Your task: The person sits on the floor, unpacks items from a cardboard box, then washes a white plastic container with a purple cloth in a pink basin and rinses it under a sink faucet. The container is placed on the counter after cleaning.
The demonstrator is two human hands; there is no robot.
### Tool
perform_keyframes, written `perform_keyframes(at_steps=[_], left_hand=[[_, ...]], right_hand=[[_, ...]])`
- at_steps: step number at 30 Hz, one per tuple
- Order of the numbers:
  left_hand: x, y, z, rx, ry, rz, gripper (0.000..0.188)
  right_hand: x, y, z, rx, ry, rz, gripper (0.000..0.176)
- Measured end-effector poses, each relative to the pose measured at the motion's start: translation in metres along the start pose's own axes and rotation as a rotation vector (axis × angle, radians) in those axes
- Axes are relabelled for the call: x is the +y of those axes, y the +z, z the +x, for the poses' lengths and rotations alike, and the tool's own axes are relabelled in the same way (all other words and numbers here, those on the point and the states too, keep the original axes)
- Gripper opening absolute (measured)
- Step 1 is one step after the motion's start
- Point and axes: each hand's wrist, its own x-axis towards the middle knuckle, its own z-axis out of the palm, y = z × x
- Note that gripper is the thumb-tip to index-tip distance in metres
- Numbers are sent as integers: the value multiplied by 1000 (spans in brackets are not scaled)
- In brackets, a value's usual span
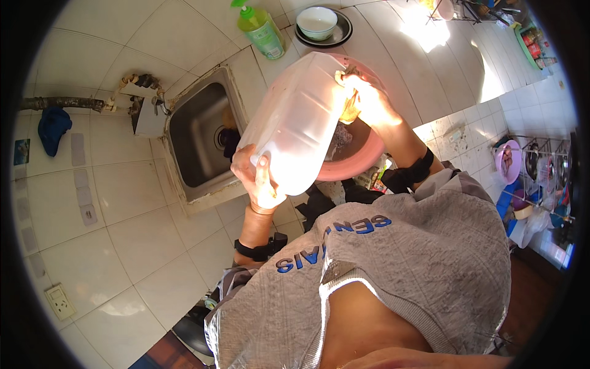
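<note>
A large translucent white plastic container (295,120) is tilted over a pink basin (355,168). My left hand (258,177) grips its lower left corner, with the thumb on the near face. A crumpled yellowish-brown cloth (351,108) is in my right hand (373,104), pressed against the container's right side. Strong light washes out part of that hand and the container's lower end. Dark water with some suds (340,138) shows in the basin below the cloth. The container hides much of the basin.
A metal sink (198,138) with a tap (161,105) lies to the left. Behind the container stand a green pump bottle (262,32) and a white bowl (317,23) on a dark-rimmed metal dish (343,30). A wire rack (537,170) stands at right.
</note>
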Motion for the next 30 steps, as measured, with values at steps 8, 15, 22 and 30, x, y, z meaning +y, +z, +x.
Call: perform_keyframes(at_steps=[8,15,22,30], left_hand=[[-6,-4,2,-161,146,112,51],[12,-10,-13,249,-1076,-510,67],[25,-16,4,535,-1444,-1637,48],[4,-42,46,352,-1089,-1246,44]], right_hand=[[39,-60,33,475,222,14,31],[62,-71,-5,550,198,167,28],[72,-43,-26,565,136,36,16],[67,-50,16,166,-125,-1743,40]])
